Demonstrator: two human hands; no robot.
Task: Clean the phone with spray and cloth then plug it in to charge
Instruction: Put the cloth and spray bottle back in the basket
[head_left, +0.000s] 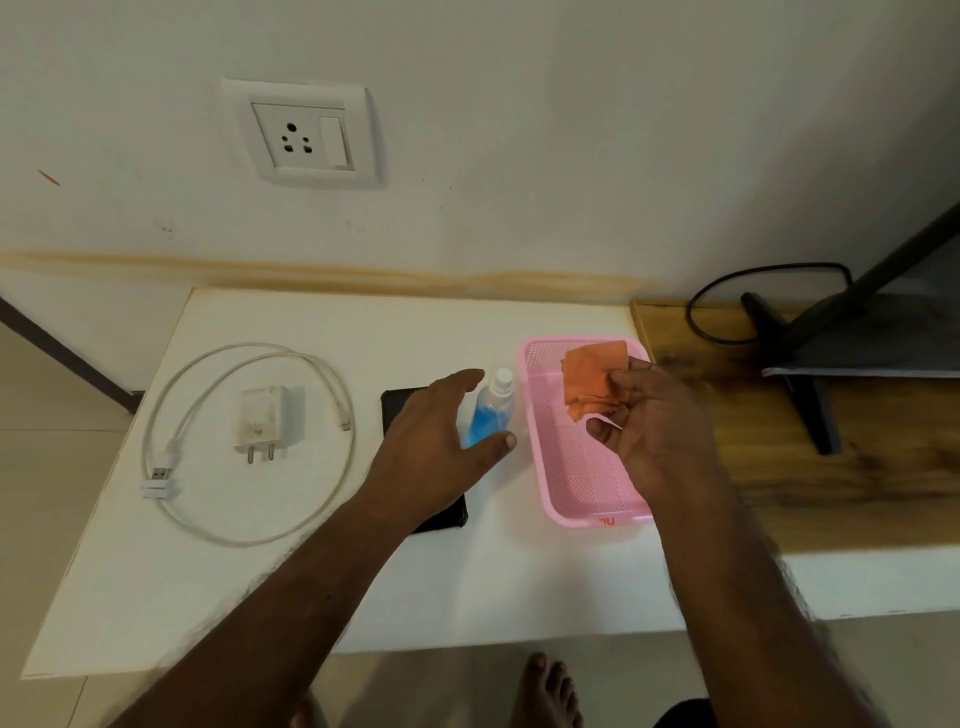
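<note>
A black phone (397, 410) lies flat on the white table (311, 571), mostly covered by my left hand (436, 447). That hand is open, fingers spread on either side of the blue spray bottle (491, 410) with a white cap, which stands upright just right of the phone. My right hand (649, 431) holds an orange cloth (592, 379) above the pink basket (576, 478). A white charger adapter (265, 421) and a coiled white USB cable (249, 441) lie on the left of the table. The wall socket (306, 135) is above.
A wooden shelf (831, 467) adjoins the table on the right, carrying a black monitor stand (795, 364) and a black cord (727, 296). My bare foot (545, 691) shows on the floor below the table's front edge.
</note>
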